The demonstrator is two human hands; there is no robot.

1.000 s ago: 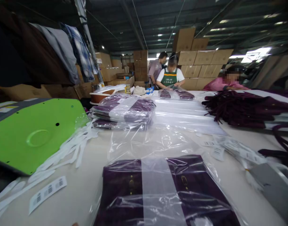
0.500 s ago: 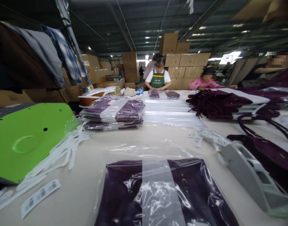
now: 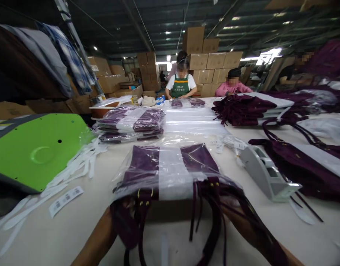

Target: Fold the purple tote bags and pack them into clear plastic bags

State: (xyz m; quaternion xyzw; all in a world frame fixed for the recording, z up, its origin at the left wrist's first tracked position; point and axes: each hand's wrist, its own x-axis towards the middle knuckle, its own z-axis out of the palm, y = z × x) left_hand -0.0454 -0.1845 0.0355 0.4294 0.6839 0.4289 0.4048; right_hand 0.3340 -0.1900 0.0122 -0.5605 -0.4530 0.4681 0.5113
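On the long cream worktable (image 3: 75, 225), left to right: a green machine panel (image 3: 39, 151), white strips (image 3: 72, 166) beside it, and a barcode label (image 3: 66, 196). Left hand (image 3: 121, 210) and right hand (image 3: 231, 208) sit at the near edge of a plum felt tote (image 3: 170, 166), mid-table, lying in a clear poly bag (image 3: 186, 138), with its handles (image 3: 211, 218) hanging out toward the person. Fingers hidden by handles and film: spread or grip cannot be told. Tote likely light, soft, floppy; film likely slippery. Best hold: felt body through the film, both sides, not the loose handles. Further right: grey plastic holder (image 3: 266, 171), unbagged plum totes (image 3: 294, 162).
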